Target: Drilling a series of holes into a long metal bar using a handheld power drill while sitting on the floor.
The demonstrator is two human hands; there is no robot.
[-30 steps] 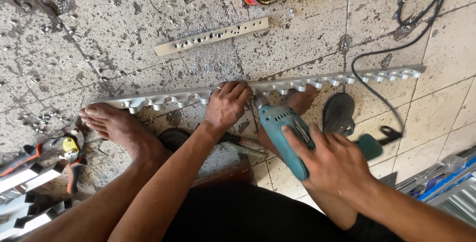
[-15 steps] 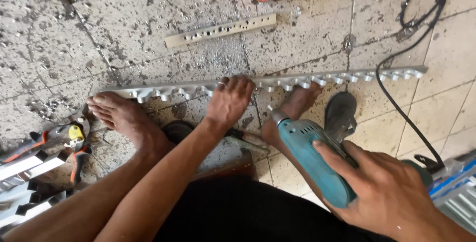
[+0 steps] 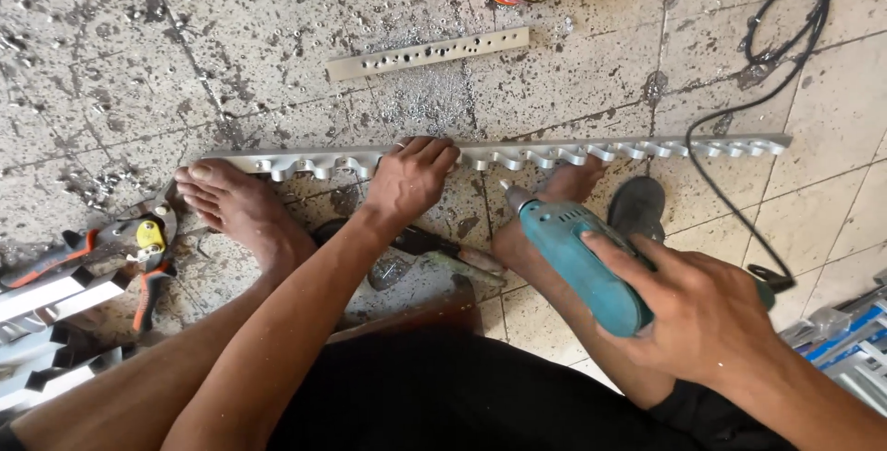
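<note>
Floor scene — left hand [image 3: 407, 178] lies palm-down on notched aluminium strip [image 3: 517, 153], which lies across tiled floor [image 3: 139, 72] | right hand [image 3: 693, 312] closed round teal drill [image 3: 573, 262], bit raised just off strip | both bare feet touch strip — pliers [image 3: 139, 252] at left.

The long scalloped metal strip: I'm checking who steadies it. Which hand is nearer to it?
Left. The left hand presses on the scalloped strip; the right hand holds the teal drill back from it.
</note>
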